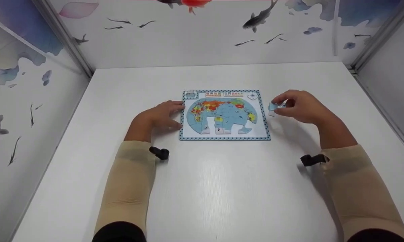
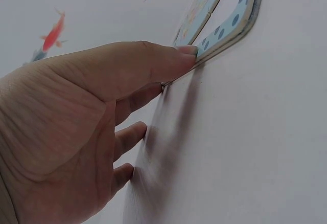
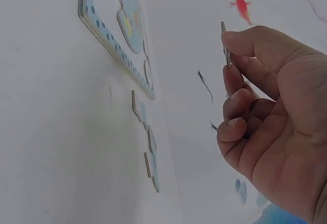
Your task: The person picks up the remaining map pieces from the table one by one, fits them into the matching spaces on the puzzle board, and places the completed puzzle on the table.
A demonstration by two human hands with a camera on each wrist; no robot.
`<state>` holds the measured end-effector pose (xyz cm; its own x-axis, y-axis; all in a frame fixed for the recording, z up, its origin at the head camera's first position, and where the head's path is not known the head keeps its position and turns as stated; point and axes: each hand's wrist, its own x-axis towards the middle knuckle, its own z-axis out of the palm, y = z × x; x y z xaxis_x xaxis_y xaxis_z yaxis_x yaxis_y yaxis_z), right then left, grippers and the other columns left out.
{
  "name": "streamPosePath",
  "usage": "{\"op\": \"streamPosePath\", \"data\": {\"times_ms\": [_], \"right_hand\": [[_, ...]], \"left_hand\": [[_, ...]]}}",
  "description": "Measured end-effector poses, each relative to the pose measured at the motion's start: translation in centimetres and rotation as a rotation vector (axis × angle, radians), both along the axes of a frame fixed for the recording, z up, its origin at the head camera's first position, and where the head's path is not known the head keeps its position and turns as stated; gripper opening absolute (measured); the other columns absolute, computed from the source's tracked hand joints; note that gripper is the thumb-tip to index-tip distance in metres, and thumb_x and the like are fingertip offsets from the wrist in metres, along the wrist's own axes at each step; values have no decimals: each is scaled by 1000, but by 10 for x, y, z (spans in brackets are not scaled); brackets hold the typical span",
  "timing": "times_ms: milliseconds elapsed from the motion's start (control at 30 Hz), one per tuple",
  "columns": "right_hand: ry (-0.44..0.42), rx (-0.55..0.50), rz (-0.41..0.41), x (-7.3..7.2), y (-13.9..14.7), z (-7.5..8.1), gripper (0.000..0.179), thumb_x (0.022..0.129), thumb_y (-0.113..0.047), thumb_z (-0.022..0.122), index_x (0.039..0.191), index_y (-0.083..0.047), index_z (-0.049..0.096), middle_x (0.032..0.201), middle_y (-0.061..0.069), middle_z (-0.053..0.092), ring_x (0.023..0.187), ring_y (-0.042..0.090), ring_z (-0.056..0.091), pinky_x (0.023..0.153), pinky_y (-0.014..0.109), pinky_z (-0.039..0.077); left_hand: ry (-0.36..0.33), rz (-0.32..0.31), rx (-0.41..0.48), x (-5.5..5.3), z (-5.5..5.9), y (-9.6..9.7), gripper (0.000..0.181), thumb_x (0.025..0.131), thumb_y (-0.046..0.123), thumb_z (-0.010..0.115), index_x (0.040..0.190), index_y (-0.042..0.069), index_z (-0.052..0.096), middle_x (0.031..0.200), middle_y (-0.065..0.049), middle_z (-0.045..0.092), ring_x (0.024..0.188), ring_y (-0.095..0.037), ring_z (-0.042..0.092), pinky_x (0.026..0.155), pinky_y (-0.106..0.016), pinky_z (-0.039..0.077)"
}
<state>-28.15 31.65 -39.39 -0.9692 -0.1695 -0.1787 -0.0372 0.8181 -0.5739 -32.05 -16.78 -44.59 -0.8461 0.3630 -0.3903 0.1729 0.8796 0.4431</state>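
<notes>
A world-map jigsaw puzzle board [image 1: 225, 138] with a dotted blue border lies flat on the table, its map part filled and white gaps along the bottom. At the board's left edge is my left hand [image 1: 161, 116], thumb and fingertips touching the border, the thumb [image 2: 153, 63] on the rim near a corner. My right hand [image 1: 301, 106], just off the right edge, pinches a small light-blue puzzle piece [image 1: 272, 106] between thumb and finger. The right wrist view shows that puzzle piece [image 3: 225, 45] edge-on, raised over the table, the other fingers curled in.
Several loose puzzle pieces [image 3: 151, 155] lie on the table beside the board's right edge, partly hidden under my right hand in the head view. White panels [image 1: 188, 40] painted with fish enclose the table [image 1: 222, 188] at the back and sides.
</notes>
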Motion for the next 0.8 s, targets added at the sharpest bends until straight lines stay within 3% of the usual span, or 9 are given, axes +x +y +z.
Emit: {"op": "streamPosePath", "data": {"times_ms": [200,533,800], "right_hand": [[65,-25,36,1,-20,10,39,96,-34,80,134,-25,75,119,7,66,100,27,54,70,27,50],[156,-91,169,-2,-71,21,31,96,-30,80,127,-26,77,113,2,67,90,26,55,66,26,49],[142,-130,227,-4,-111,23,33,96,-31,80,128,-25,78,117,3,68,90,25,55,72,32,50]], "left_hand": [[-2,6,-7,1,1,1,87,93,42,79,167,42,35,181,15,17,172,-24,2,137,-63,13],[-3,23,-19,1,1,3,87,92,42,80,167,43,34,181,15,16,172,-24,0,136,-63,10],[-6,22,-2,0,-1,2,87,93,42,80,167,43,35,181,15,16,172,-25,2,136,-64,12]]}}
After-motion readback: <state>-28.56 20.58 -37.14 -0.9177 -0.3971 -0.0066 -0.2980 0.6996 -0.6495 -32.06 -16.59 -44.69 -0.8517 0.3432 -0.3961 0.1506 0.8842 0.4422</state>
